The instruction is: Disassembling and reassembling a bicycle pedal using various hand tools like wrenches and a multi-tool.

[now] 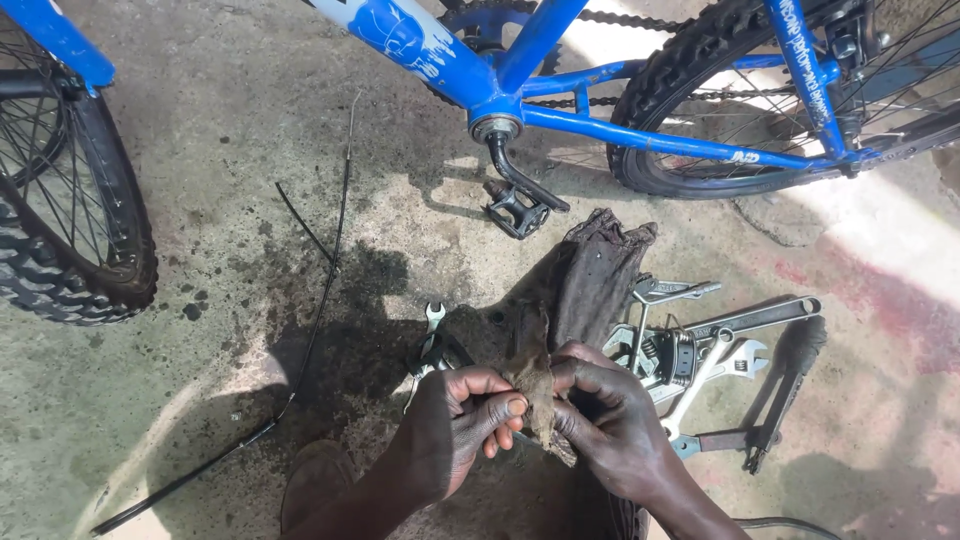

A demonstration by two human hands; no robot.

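Fingers (pixel 500 408) pinch greasy rag (pixel 575 290), hiding small part.

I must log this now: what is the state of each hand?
Left hand: closed, pinching the dirty brown rag.
Right hand: closed, gripping the same rag.

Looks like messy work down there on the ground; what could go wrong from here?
The dirty brown rag, pinched by the left hand and right hand, drapes over metal wrenches and pliers; pulling it might drag them. The long black cable on the stained concrete could snag a foot.
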